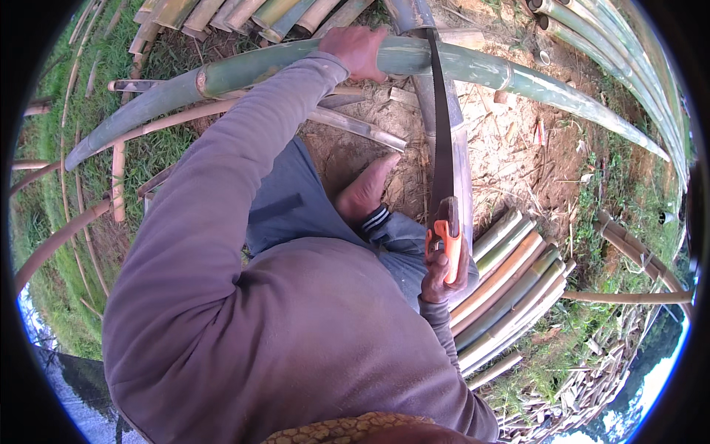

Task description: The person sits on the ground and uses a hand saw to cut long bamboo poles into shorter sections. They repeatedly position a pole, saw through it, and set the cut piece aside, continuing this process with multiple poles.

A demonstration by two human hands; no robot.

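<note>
A long green bamboo pole (473,65) lies crosswise in front of me, its ends bending away at the picture's rim. My left hand (356,52) is wrapped over its upper side, left of the saw. In my right hand (447,278) is the orange handle of a handsaw (442,148), close to my right knee. The dark blade points away from me and crosses the pole a little right of my left hand. Whether its teeth have entered the bamboo cannot be made out. Beneath the pole, a thick bamboo support (457,152) runs away from me.
Cut bamboo lengths (510,277) are stacked at my right. More cut pieces (244,15) lie at the far left, and long green poles (614,44) at the far right. My bare foot (366,186) rests on dirt near a split bamboo piece (359,127). Bamboo scraps (599,377) cover ground lower right.
</note>
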